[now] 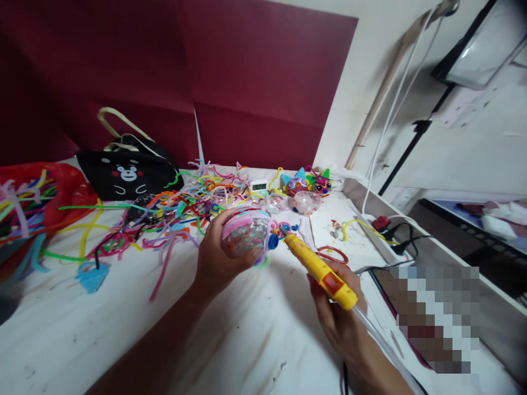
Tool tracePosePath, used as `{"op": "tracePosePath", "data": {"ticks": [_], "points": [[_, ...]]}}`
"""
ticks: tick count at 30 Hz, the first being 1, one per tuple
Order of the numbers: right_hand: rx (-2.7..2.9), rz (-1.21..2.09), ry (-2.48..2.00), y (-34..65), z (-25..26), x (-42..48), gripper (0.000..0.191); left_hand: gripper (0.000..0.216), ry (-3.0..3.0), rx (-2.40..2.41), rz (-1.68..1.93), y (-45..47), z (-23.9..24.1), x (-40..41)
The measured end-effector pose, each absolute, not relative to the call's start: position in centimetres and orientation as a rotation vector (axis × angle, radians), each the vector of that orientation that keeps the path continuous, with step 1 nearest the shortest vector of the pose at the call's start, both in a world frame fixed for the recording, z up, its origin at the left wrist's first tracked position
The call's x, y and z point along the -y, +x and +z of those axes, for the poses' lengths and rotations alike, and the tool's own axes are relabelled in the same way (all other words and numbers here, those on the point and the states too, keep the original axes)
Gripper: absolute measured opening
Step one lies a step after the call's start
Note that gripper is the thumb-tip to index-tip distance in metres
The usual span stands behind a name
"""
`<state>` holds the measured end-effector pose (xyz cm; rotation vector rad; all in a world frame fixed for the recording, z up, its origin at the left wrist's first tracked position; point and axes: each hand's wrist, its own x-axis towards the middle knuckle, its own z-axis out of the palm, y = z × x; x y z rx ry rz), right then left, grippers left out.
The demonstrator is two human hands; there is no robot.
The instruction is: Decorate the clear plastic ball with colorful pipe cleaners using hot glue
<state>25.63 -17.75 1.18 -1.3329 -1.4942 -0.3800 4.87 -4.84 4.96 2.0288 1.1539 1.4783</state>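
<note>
Left hand: [218, 255] was clamped on a clear, rounded plastic shell [244, 241] trimmed with pink fuzzy stems, above the white table [242, 334], short of its far edge.
Right hand: [337, 299] gripped a yellow plastic glue gun [315, 267], apart from the left.
Burn risk: a slip could have brought the nozzle, if hot, onto the left thumb.
Obscured: blur softened the nozzle tip; pixelation masked a dark-rimmed flat slab [384, 292] near the table's right edge.

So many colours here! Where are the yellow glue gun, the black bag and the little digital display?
Yellow glue gun [315, 264]: head view, middle of its body.
Black bag [128, 174]: head view, printed face on its front.
Little digital display [259, 187]: head view, its screen.
</note>
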Motion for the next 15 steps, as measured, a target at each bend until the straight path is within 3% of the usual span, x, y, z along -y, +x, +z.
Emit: {"op": "tracePosePath", "data": {"ticks": [15], "points": [[1.538, -0.299, -1.347, 25.28, 2.12, 17.75, 0.021, 0.079, 2.299, -1.062, 1.588, 4.79, 4.68, 4.71]]}}
